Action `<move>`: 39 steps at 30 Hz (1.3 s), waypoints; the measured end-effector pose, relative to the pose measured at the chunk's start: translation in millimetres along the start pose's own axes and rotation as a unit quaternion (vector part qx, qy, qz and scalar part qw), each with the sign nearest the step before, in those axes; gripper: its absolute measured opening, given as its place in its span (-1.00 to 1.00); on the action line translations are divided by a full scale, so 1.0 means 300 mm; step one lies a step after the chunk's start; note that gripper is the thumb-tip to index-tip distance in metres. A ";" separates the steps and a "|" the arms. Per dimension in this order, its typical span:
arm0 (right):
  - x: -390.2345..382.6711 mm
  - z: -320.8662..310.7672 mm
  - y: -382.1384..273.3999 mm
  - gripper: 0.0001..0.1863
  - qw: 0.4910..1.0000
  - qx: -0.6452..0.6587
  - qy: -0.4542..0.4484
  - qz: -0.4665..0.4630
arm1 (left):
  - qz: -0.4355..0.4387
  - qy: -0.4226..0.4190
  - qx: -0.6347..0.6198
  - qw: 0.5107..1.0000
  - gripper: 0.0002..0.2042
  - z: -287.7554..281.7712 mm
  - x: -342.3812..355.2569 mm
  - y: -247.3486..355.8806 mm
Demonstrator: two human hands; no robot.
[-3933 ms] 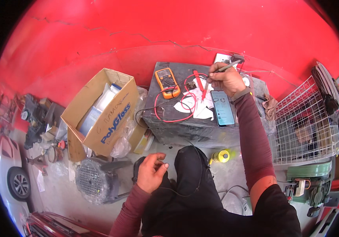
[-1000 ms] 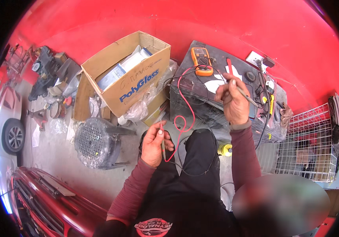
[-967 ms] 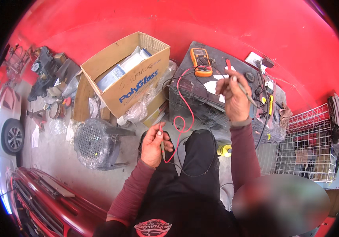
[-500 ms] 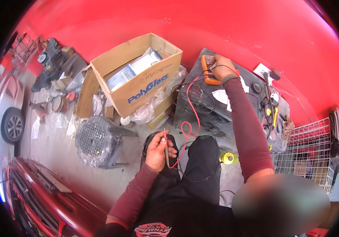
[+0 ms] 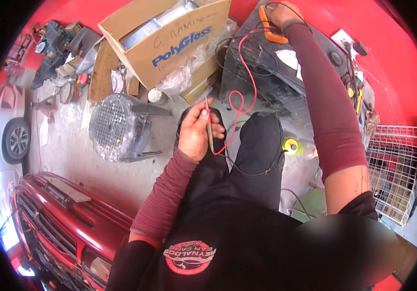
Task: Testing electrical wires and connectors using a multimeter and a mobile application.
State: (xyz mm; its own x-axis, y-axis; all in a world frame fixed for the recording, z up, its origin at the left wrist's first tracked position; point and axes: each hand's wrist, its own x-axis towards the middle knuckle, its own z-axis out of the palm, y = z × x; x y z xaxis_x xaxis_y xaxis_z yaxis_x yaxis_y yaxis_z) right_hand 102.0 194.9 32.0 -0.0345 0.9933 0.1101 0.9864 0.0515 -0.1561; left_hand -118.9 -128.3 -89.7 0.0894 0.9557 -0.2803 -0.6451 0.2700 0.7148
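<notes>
Test probe (image 5: 210,132), tip toward twelve o'clock, is pinched between the left hand's (image 5: 196,136) thumb and fingers, seemingly parked while the multimeter (image 5: 266,26) is handled; the next move calls for slack in its red lead (image 5: 254,83). Toward one o'clock, at the bench (image 5: 237,85), the right hand (image 5: 286,14) curls over the meter, firmness impossible to tell.

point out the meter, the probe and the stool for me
meter (image 5: 268,33), head view, lower part of its orange case
probe (image 5: 210,136), head view, on its handle
stool (image 5: 114,127), head view, on its hole-dotted seat
</notes>
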 end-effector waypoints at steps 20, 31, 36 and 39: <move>-0.831 0.045 0.023 -0.53 0.586 0.787 -0.191 0.004 | -0.003 -0.084 0.025 0.996 -0.60 0.153 0.036 0.016; -0.859 0.131 0.030 -0.67 0.572 0.799 -0.184 0.024 | -0.034 -0.092 0.020 0.995 -0.64 0.216 0.055 0.008; -0.839 0.123 0.041 -0.71 0.601 0.778 -0.181 0.025 | -0.021 -0.090 0.023 0.995 -0.65 0.212 0.067 -0.002; -0.855 0.123 0.047 -0.74 0.687 0.712 -0.145 -0.014 | -0.038 -0.078 0.030 0.996 -0.65 0.210 0.065 -0.023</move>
State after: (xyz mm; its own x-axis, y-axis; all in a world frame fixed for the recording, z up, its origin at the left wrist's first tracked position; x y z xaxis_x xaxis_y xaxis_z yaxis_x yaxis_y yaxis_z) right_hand 118.7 -55.4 -34.5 -0.2841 0.9581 -0.0353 -0.1650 -0.0851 -0.9826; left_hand -64.9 -104.2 -59.6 0.2561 0.9379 -0.2341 -0.5865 0.3433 0.7336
